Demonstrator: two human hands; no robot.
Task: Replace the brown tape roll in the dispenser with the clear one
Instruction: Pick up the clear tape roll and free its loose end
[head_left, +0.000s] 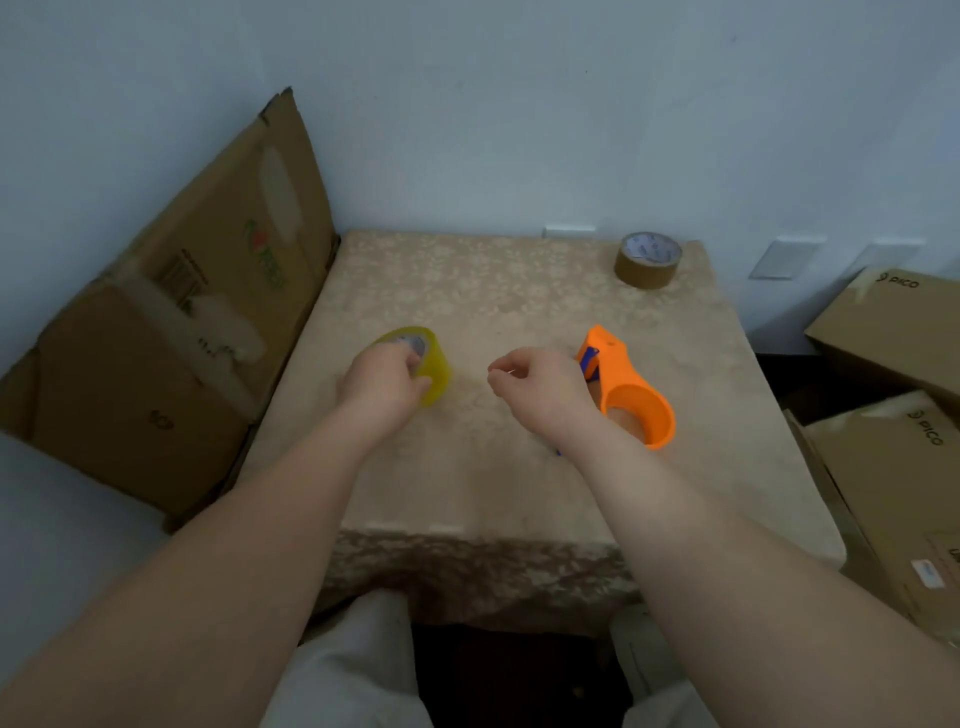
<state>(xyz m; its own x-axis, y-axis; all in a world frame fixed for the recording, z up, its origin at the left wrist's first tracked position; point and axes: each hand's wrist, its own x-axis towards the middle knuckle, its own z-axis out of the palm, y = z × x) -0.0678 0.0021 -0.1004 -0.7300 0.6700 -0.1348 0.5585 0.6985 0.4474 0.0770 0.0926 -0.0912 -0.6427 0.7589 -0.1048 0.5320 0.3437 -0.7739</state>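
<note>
Left hand (382, 382) clamps the glossy clear roll (423, 364) – right hand (535, 384) pinched (empty) beside the orange plastic dispenser (631, 397).

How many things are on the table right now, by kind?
Tape rolls: 2, the yellowish clear tape roll under the left hand and the brown tape roll at the far right corner.
Dispensers: 1, the empty orange plastic tape dispenser beside the right hand.
Total: 3

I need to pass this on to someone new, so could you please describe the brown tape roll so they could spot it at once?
Look at the beige table against the wall. At its far right corner the brown tape roll lies flat, alone. Unlike the yellowish clear roll in the left hand, it is dark brown.
</note>
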